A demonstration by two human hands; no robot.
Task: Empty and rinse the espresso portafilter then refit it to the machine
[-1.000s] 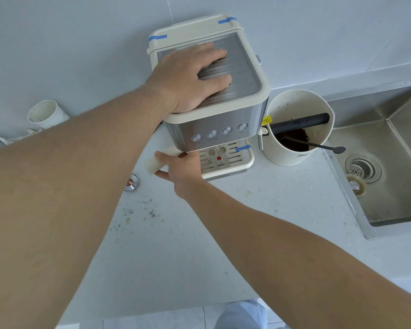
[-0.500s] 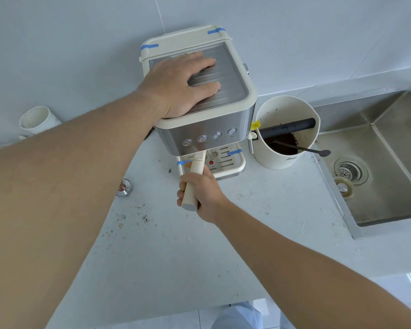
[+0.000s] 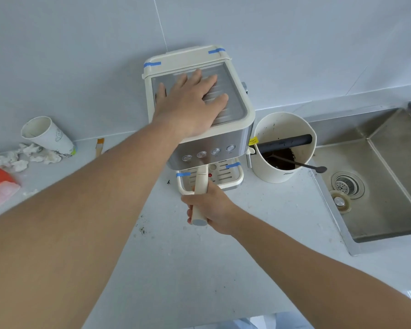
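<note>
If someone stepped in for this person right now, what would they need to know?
Left hand: flat on top of the espresso machine, bracing it.
Right hand: closed around the portafilter handle, which points straight out from under the machine's front.
Knock-box tub beside the machine holds grounds; the sink lies beyond it.
Whether the portafilter is locked in cannot be seen. Left: check it is seated, then let go.

The portafilter handle (image 3: 200, 186) has swung from pointing left to pointing straight out front. The right hand (image 3: 211, 210) came round with it
</note>
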